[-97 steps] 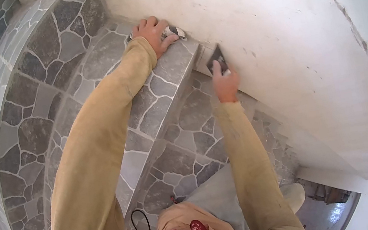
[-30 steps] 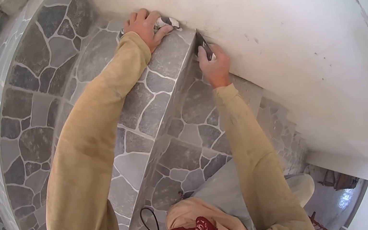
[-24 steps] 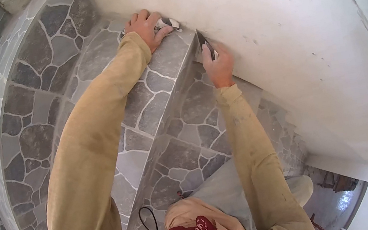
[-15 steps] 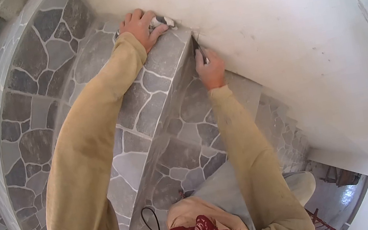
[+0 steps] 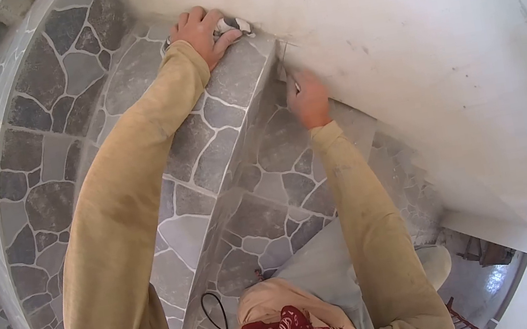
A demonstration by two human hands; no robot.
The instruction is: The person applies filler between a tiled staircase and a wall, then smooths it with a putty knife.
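I've got one view only, from the head camera: it looks steeply down and forward over both arms onto the tiled steps [image 5: 205, 146] and the white wall [image 5: 396, 38], close in (a fisheye lens, with dark rounded corners).

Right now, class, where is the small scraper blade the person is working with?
In the head view, the scraper blade is in the right hand, right of centre, where the step edge meets the white wall.
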